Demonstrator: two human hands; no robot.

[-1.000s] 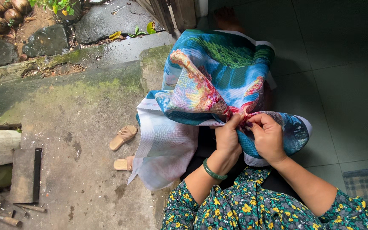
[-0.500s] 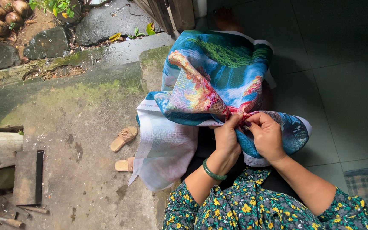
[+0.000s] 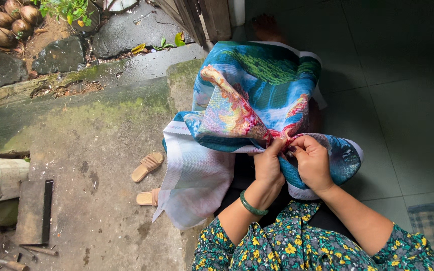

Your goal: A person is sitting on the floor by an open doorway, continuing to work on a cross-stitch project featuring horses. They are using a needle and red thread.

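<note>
Both hands meet on one spot of the cloth [image 3: 257,95], a large printed canvas in blue, green and red, bunched over my lap and running away from me toward twelve o'clock. My left hand [image 3: 268,168] is curled nearly closed, its fingertips pinching a fold at the red patch; my right hand [image 3: 313,163] is curled the same way and grips the cloth from the three o'clock side, so the two thumbs sit almost touching. Whether a needle sits between the fingers I cannot tell; it is too small to see. The cloth's long axis runs from the hands up toward twelve o'clock, with a pale unprinted margin [image 3: 197,185] hanging off at nine o'clock, down toward the concrete. The pinch point lies at the near end of the cloth, just ahead of both wrists, and neither hand is clearly nearer it. A green bangle [image 3: 252,207] rings the left wrist. A pair of tan sandals [image 3: 147,167] lies on the mossy concrete at nine o'clock, well apart from the hands and close beside the hanging margin.
</note>
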